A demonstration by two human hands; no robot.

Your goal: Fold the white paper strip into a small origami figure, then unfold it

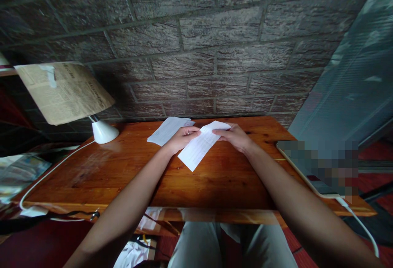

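A folded white sheet of paper [199,147] is held just above a wooden table [123,170], slanting from upper right to lower left. My left hand [182,137] pinches its upper left edge, fingers closed on it. My right hand [235,135] grips its upper right end, fingers curled over the paper. Behind the left hand, a second white paper [167,129] lies flat on the table near the wall.
A lamp with a white base [104,132] and a newspaper-covered shade [63,90] stands at the table's back left, its white cord [46,176] trailing off the left edge. A device with a white cable [356,215] lies at the right edge. A brick wall [196,55] stands behind.
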